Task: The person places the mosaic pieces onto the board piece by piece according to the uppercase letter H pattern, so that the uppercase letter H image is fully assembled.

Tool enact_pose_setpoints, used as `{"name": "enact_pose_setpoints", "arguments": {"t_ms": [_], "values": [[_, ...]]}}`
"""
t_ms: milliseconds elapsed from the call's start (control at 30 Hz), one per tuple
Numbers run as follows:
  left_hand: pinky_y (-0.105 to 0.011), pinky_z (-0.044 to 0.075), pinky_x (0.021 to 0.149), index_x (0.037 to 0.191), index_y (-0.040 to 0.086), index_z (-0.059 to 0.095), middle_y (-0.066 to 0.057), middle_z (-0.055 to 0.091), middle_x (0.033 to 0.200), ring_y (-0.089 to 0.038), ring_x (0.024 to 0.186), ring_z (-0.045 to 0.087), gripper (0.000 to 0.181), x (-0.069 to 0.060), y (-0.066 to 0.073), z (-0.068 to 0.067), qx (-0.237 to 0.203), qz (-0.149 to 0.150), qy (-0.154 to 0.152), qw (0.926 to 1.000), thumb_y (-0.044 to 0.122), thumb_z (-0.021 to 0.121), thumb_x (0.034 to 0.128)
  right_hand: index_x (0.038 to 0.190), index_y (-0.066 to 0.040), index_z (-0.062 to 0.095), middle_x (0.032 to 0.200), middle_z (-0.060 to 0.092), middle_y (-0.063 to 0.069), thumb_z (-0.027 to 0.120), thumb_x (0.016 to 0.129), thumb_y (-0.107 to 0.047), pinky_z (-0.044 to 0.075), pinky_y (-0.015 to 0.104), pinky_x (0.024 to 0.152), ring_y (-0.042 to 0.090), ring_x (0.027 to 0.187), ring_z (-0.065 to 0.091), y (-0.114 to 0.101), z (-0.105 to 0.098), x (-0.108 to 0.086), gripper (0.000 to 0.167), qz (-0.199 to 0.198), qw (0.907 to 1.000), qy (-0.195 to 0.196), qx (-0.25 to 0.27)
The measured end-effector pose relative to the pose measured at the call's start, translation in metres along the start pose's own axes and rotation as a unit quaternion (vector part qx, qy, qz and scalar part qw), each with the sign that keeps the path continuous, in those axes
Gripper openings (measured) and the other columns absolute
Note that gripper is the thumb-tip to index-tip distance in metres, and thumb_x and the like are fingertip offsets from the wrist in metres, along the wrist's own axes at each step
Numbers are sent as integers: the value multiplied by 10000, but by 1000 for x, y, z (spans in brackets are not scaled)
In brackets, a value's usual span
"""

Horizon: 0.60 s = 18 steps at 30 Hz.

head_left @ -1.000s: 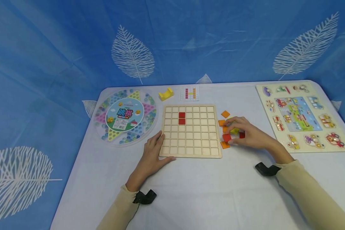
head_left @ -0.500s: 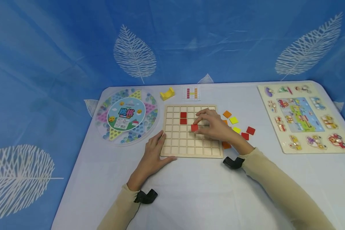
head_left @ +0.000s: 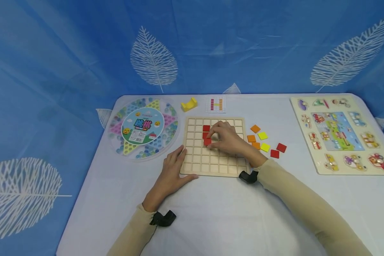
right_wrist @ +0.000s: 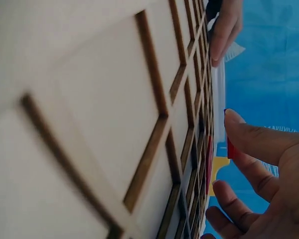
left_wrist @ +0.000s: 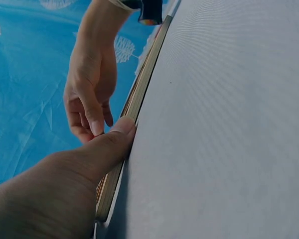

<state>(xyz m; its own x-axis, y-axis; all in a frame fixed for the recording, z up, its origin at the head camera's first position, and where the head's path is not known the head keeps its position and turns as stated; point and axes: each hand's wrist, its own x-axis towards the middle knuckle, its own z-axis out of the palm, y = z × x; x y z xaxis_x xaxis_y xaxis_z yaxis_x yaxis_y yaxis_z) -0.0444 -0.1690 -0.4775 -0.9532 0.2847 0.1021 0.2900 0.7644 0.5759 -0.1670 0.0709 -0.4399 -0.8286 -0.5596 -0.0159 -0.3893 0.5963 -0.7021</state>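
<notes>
A square wooden grid board (head_left: 197,168) lies on the white-covered table. In the head view, my left hand (head_left: 172,174) rests at its near left corner, fingers along the left edge and thumb at the near edge. Over the board, my right hand (head_left: 228,139) pinches a red square tile (head_left: 207,142) between thumb and finger. The right wrist view shows that red tile (right_wrist: 230,148) raised off the grid. Above it in the same column, an upper red tile (head_left: 206,128) and a lower red tile (head_left: 205,135) sit in cells; the fingers partly cover the lower one.
Loose orange tiles (head_left: 251,138), yellow tiles (head_left: 262,136) and red tiles (head_left: 275,154) lie right of the board. Behind it are a yellow holder (head_left: 189,104) and a pattern card (head_left: 216,104). A round Chinese checkers set (head_left: 142,126) is left, a picture puzzle (head_left: 337,131) right.
My right hand has picked up a red tile from the loose pile and carried it left over the board, to just below the two red tiles. The left hand has stayed at the board's corner.
</notes>
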Motion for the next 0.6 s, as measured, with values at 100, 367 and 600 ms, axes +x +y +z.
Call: {"name": "enact_pose_setpoints", "arguments": {"t_ms": [100,367,600], "values": [[-557,291,1063,1522,17,315,-152,260,1588,-374,1384,311,981,0,0,0,15,-33,-50,10000,464,791,791,996,-164,725,1216,543,88,830,792,-272,250,527,1014,292,1168,423,1,2,2,254,83,9999,0,-75],[-567,294,1054,1513,1,326,-170,269,1581,-393,1372,322,975,0,-1,-1,34,40,3,10000,447,799,787,985,-147,718,1203,535,110,830,792,-264,247,559,1013,326,1164,410,2,6,5,252,-13,9998,25,-221],[-563,289,1065,1522,16,315,-157,255,1590,-383,1382,313,976,0,-1,0,31,-41,-69,10000,460,789,794,995,-157,722,1188,529,100,830,793,-269,275,538,998,319,1166,407,1,9,7,255,-28,9989,18,-461]]}}
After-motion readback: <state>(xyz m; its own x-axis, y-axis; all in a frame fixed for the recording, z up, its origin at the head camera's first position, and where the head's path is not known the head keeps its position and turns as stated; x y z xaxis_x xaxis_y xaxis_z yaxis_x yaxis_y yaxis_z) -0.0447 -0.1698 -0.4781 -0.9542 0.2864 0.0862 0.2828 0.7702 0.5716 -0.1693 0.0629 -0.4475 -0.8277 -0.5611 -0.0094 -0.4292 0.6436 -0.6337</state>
